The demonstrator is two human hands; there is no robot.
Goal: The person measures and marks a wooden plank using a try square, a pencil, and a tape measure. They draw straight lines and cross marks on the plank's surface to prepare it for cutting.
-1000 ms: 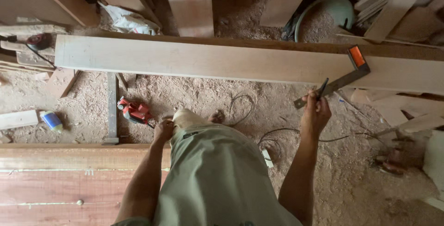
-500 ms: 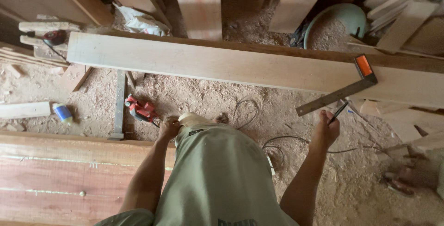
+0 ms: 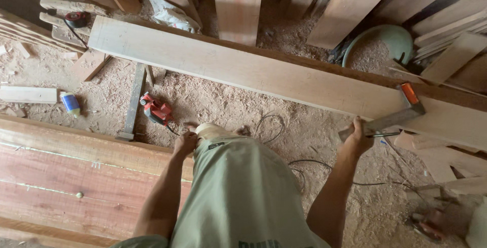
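Right hand (image 3: 359, 137) grips a try square (image 3: 393, 118) — against the long plank (image 3: 253, 70).

Both forearms are bare down to the hands: no sleeves, gloves, watch or rings show on the left hand (image 3: 185, 142) or the right hand (image 3: 358, 139). Between them hang pale olive-green trousers (image 3: 238, 187), loosely creased, with a small dark label near the knee.

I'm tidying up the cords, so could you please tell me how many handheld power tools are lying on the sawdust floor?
2. A red power tool lies left of the raised knee; another power tool sits at the lower right, half covered in sawdust. Others may be hidden behind boards.
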